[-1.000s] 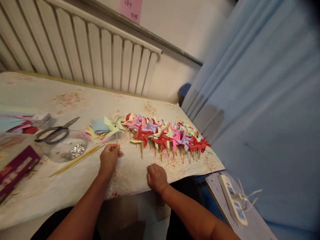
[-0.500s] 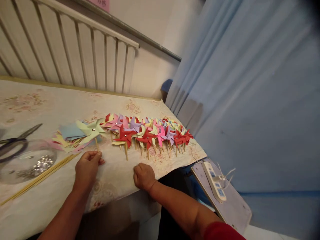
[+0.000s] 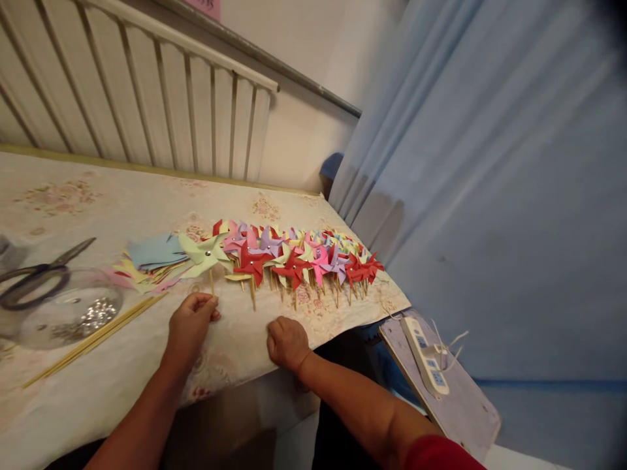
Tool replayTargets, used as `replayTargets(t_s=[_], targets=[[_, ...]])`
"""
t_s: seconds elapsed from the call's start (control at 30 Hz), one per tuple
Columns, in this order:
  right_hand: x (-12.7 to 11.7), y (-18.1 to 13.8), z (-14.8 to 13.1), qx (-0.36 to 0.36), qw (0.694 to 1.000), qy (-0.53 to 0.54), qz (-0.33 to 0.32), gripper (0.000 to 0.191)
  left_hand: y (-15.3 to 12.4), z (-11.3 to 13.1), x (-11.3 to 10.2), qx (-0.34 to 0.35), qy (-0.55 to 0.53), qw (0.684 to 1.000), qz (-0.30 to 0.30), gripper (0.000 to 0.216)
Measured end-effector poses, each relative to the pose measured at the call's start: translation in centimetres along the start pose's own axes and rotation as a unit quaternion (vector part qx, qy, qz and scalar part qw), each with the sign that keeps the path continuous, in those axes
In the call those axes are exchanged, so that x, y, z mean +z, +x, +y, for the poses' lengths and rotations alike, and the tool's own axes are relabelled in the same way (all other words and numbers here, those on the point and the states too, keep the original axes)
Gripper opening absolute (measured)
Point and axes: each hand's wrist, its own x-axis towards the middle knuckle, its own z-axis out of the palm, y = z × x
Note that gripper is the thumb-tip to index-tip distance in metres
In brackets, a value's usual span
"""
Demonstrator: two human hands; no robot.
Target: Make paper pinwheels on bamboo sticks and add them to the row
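My left hand (image 3: 191,323) pinches the thin stick of a pale green pinwheel (image 3: 204,254) and holds it upright over the table. The pinwheel's head is beside several finished pinwheels in red, pink, purple and yellow, among them a red pinwheel (image 3: 252,263) at the near left end. Curled into a fist, my right hand (image 3: 287,343) rests at the table's front edge, just below the group. Its fingertips are turned away, so whatever it may hold is hidden.
Left on the flowered tablecloth (image 3: 122,202) are scissors (image 3: 42,277), a clear dish of metal fasteners (image 3: 95,316), bare sticks (image 3: 98,336) and coloured paper sheets (image 3: 154,251). A power strip (image 3: 425,356) lies on a board at right, by a blue curtain (image 3: 480,196). A radiator (image 3: 147,91) stands behind.
My left hand has carried the pale green pinwheel a little to the right, closer to the group. The right hand stays in its fist at the edge. The view has shifted slightly.
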Motion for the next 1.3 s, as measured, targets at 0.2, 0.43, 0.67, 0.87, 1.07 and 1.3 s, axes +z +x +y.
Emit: replayTargets(t_s=[0.2, 0.43, 0.67, 0.87, 1.07, 1.3], targets=[[-0.1, 0.0, -0.1, 0.001, 1.0, 0.001, 0.003, 0.003, 0.3, -0.6, -0.1, 0.009, -0.009, 1.0, -0.007, 0.027], [-0.2, 0.0, -0.2, 0.0, 1.0, 0.004, 0.014, 0.001, 0.2, -0.7, -0.2, 0.008, -0.011, 1.0, -0.009, 0.026], [-0.1, -0.1, -0.2, -0.002, 1.0, 0.005, 0.028, 0.003, 0.6, -1.2, -0.2, 0.013, -0.002, 1.0, -0.007, 0.027], [-0.2, -0.1, -0.3, -0.001, 0.999, 0.003, 0.034, 0.003, 1.0, -1.7, -0.1, 0.002, -0.032, 0.999, -0.001, 0.029], [-0.1, -0.1, -0.3, 0.0, 0.999, 0.0, 0.039, 0.003, 1.2, -2.2, -0.1, 0.005, -0.039, 0.999, -0.005, 0.029], [-0.1, -0.2, -0.2, 0.0, 0.999, 0.004, 0.042, 0.003, 1.2, -2.1, -0.3, 0.004, -0.04, 0.999, -0.001, 0.029]])
